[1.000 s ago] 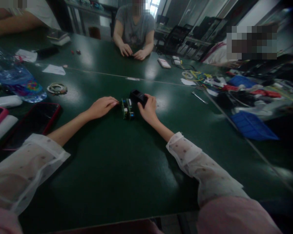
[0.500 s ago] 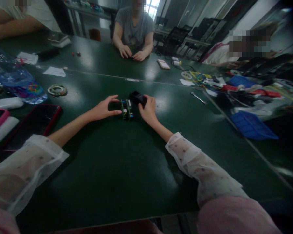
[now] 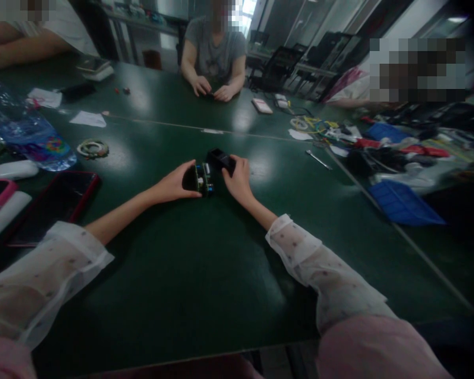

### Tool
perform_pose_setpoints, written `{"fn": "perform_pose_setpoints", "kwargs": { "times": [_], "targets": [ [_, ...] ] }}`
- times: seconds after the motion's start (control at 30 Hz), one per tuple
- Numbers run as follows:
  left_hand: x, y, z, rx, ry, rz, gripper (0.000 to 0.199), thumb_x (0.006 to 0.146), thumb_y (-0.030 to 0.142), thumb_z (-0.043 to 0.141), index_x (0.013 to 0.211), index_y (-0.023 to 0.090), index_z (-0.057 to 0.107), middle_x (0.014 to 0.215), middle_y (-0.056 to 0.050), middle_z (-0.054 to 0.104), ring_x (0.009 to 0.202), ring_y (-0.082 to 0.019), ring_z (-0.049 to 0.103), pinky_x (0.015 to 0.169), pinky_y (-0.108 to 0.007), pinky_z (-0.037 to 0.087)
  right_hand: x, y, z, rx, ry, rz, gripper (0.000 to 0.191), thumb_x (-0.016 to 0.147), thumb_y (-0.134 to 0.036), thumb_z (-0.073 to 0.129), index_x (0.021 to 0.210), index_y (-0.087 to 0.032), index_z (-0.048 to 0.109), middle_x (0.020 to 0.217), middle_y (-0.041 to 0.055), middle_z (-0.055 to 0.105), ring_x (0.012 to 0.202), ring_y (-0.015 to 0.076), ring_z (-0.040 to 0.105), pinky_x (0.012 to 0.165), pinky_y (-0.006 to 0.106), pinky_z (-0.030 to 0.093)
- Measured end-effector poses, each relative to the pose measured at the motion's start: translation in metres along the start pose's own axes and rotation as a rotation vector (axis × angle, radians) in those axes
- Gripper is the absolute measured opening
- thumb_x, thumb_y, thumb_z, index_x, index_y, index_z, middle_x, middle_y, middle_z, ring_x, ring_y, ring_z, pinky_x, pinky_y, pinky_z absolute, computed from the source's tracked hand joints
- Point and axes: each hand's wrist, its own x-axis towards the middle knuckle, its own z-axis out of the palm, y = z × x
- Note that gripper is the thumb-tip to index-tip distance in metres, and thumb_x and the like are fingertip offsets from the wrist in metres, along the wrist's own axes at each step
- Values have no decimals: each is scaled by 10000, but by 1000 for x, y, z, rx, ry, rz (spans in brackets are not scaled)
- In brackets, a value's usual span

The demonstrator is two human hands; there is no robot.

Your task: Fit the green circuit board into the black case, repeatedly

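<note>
Near the middle of the table, a stacked green circuit board assembly (image 3: pixel 200 181) with small blue and white parts stands on edge. My left hand (image 3: pixel 178 181) spans it from the left, its thumb at the near edge and its fingers at the far edge. Just to the right, my right hand (image 3: pixel 239 179) is closed on a small black open box (image 3: pixel 220 159), which is tilted with its hollow end facing up and left. A narrow gap separates the box from the boards.
Phones (image 3: pixel 55 208), a water bottle (image 3: pixel 35 131) and a coil of cable (image 3: pixel 92 149) lie at left. A wrench (image 3: pixel 318 159), a blue tray (image 3: pixel 406 202) and a heap of cables and parts are at right. A person in grey (image 3: pixel 213 52) sits across the table.
My left hand has moved right and its thumb and fingers have come round the circuit board assembly. The right hand keeps its hold on the black box, nearly unmoved.
</note>
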Motion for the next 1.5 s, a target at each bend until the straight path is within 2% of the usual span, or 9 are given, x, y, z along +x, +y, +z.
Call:
{"fn": "perform_pose_setpoints", "kwargs": {
  "times": [0.27,0.43,0.53,0.73,0.87,1.0,1.23,1.37,1.5],
  "targets": [
    [-2,3,0,-28,32,55,1117,654,521,862,1554,260,253,1601,-195,326,1453,-444,382,1164,-663,339,-1,-1,-4,18,-28,-6,464,882,-168,576,1338,-132,498,1317,217,513,1262,361,516,1025,582,493],
    [-3,1,1,-59,52,129,1093,646,477,884,1522,290,257,1561,-178,356,1423,-426,420,1158,-667,351,0,2,-2,52,-1,-7,463,869,-172,590,1325,-185,518,1298,184,528,1257,359,521,1030,609,483],
    [-4,1,2,-58,53,127,1080,657,476,881,1514,298,249,1558,-172,353,1402,-420,447,1149,-659,376,0,4,0,85,10,-12,443,869,-205,611,1306,-200,539,1288,172,544,1251,351,528,1044,607,474],
    [-5,-1,4,-29,91,109,1102,649,470,886,1518,312,227,1561,-162,347,1375,-420,482,1136,-655,396,2,5,-4,218,17,23,384,921,-417,597,1222,-179,591,1228,168,628,1171,303,596,1053,526,481],
    [-4,-2,4,9,106,63,1119,644,492,885,1523,283,225,1562,-175,355,1388,-418,471,1155,-646,376,4,8,-5,346,10,124,506,910,-607,562,1172,-178,616,1171,156,684,1098,281,646,1013,481,502],
    [-5,2,3,13,103,40,1108,651,501,875,1519,256,232,1557,-195,378,1387,-421,475,1148,-653,378,5,12,-2,414,38,167,576,871,-702,564,1156,-204,624,1150,127,694,1110,271,645,1037,473,489],
    [-7,8,1,9,85,-4,1099,666,513,858,1528,256,227,1584,-194,364,1418,-426,443,1172,-640,348,6,19,-2,491,26,239,613,848,-750,547,1156,-222,606,1125,97,676,1078,263,648,1012,454,500],
    [-7,6,1,24,93,-7,1090,665,522,855,1521,244,240,1577,-197,370,1418,-418,445,1159,-619,379,6,20,-3,464,-2,217,586,862,-725,548,1151,-219,613,1133,100,672,1075,260,643,995,439,498],
    [-7,3,2,9,97,8,1086,665,516,855,1520,249,241,1564,-201,387,1411,-429,452,1141,-654,382,7,19,-4,431,-1,175,575,890,-718,507,1140,-213,622,1092,89,678,1022,238,639,946,403,501]
  ]
}}
